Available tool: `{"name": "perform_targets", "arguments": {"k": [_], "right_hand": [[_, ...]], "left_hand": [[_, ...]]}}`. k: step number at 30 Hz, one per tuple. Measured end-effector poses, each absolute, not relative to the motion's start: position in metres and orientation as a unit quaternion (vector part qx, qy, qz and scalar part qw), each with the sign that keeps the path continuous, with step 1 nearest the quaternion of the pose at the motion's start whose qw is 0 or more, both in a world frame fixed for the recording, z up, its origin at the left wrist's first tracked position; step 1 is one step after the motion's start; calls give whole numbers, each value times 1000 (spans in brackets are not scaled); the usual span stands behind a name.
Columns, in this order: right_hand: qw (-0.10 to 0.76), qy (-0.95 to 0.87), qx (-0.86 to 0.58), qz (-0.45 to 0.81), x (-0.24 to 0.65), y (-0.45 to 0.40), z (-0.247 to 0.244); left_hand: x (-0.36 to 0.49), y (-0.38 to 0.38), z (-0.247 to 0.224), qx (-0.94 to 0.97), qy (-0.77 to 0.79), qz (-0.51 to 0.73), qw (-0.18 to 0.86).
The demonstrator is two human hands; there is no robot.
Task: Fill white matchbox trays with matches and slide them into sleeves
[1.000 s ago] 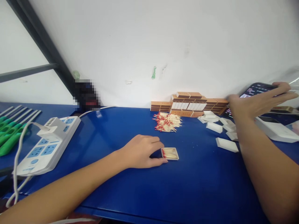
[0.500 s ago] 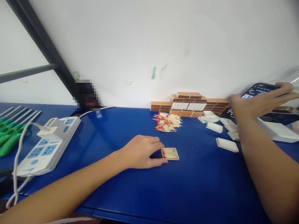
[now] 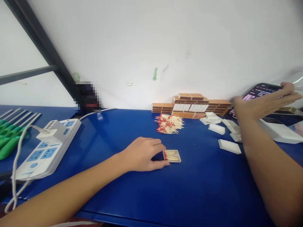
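Left hand (image 3: 144, 154): thumb and index apart by the tray's width, closed on its near and far edges at one end. Matchbox tray (image 3: 175, 156) sits flat on the blue table (image 3: 201, 189), right at those fingertips, part-filled with matches, red heads toward the hand. Loose match pile (image 3: 169, 124) just behind it. Right hand (image 3: 262, 102): fingers stretched out across the lit phone (image 3: 262, 89); can't tell if it's gripped. Vs half a second ago: phone screen shows different content, both hands and tray basically unmoved.
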State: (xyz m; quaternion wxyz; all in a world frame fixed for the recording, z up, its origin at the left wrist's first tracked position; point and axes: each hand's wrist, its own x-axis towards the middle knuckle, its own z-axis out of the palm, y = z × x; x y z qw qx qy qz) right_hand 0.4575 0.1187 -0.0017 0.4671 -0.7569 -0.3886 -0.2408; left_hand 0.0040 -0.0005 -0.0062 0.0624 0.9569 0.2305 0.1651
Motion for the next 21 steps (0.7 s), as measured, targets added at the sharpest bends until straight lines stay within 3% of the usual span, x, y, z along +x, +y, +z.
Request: {"name": "perform_targets", "arguments": {"k": [21], "right_hand": [[547, -356, -695, -302, 454, 108, 5]], "left_hand": [[5, 0, -6, 956, 232, 166, 64]]}}
